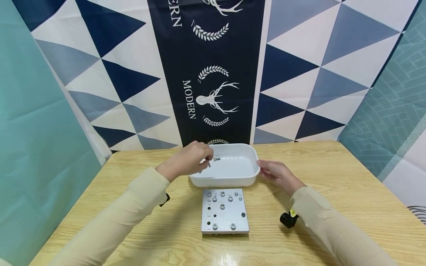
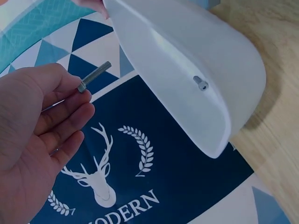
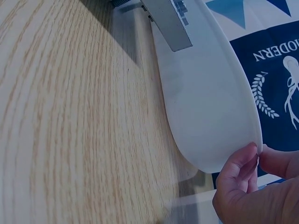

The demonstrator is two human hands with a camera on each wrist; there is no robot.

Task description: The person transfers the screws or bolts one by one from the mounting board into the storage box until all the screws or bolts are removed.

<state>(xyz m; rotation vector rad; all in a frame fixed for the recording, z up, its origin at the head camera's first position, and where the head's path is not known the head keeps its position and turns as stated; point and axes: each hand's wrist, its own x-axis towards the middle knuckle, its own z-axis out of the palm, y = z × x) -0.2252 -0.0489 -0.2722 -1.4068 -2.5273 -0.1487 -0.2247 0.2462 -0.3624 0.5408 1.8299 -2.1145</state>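
My left hand (image 1: 192,159) is over the left end of a white tray (image 1: 226,181). Its thumb and forefinger pinch a socket-head bolt (image 2: 96,76), threaded end pointing away from the fingertips. Small metallic glints show between the other, loosely curled fingers. Another bolt (image 1: 217,159) lies inside the tray, also seen in the left wrist view. At the tray's right end my right hand (image 1: 276,173) pinches the rim between thumb and fingers. In front of the tray lies a square metal plate (image 1: 229,216) with several bolts standing in it and some open holes.
The wooden table (image 1: 299,162) carries the tray and plate. Just behind the tray hangs a patterned cloth (image 1: 219,122) with triangles and deer heads. A teal sheet (image 1: 43,140) borders the left side. Black wrist-camera parts (image 1: 288,220) sit under the right sleeve.
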